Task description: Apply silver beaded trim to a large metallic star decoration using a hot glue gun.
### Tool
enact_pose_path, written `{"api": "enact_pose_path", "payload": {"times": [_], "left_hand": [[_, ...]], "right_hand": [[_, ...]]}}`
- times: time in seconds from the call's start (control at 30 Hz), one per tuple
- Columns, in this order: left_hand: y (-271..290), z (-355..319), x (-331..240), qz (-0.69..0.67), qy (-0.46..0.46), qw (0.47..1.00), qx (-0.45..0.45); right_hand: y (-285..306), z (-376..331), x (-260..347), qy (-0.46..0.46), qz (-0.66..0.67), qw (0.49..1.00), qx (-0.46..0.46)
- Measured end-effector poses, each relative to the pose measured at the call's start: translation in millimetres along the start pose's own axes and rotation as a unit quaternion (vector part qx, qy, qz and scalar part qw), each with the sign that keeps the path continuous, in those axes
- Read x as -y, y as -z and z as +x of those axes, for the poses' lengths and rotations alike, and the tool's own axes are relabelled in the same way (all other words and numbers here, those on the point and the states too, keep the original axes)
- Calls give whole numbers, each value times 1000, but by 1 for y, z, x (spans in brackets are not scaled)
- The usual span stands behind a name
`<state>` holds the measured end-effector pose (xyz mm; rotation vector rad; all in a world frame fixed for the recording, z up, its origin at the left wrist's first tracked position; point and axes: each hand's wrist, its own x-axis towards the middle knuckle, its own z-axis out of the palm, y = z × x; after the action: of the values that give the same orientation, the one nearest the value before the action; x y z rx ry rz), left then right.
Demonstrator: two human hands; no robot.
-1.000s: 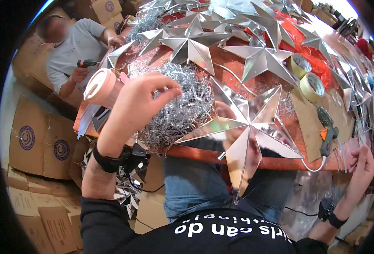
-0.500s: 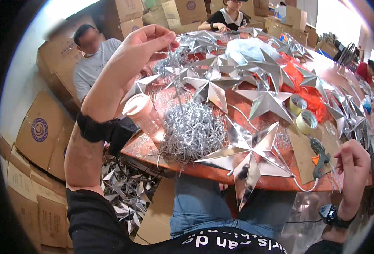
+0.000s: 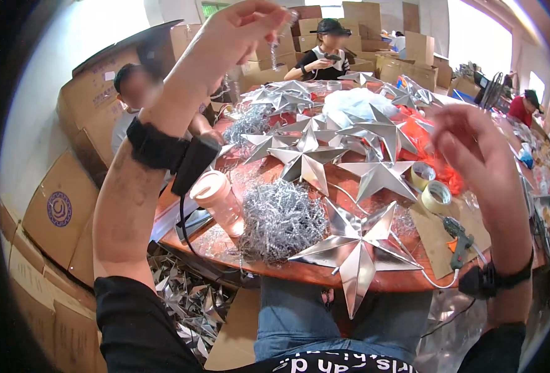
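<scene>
Tinsel (image 3: 274, 57) in L hand (image 3: 245, 28); blk shirt (image 3: 141, 323) w/ white lettering (image 3: 299, 363).

Left hand (image 3: 234, 34) — raised high — holds silver tinsel (image 3: 274, 56) (curly, dangling).

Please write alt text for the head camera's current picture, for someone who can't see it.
A person's left hand pinches a curly silver strand high in the air at a red table; the blurred right hand is raised too. Nearest lie a tinsel heap, a large silver star and a glue gun, more stars behind.
</scene>
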<state>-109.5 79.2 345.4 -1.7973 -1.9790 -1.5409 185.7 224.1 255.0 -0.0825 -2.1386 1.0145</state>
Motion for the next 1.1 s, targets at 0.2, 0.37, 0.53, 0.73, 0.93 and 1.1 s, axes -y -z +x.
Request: {"api": "enact_pose_path", "payload": {"times": [0.2,0.37,0.53,0.73,0.93,1.1], "left_hand": [[-58,-40,-28,65,-141,979,129],[-73,-69,-42,89,-130,973,167],[-72,-83,-41,70,-91,974,195],[-81,-104,-20,5,9,972,235],[-114,-126,13,-105,97,965,221],[-143,-142,32,-151,136,960,191]], "right_hand": [[-36,46,-7,75,291,939,166],[-49,46,5,-146,323,902,245],[-43,28,7,-171,125,947,242],[-26,-10,-7,-167,124,973,104],[-19,-47,-27,-240,143,959,48],[-7,-66,-38,-297,101,948,56]]}}
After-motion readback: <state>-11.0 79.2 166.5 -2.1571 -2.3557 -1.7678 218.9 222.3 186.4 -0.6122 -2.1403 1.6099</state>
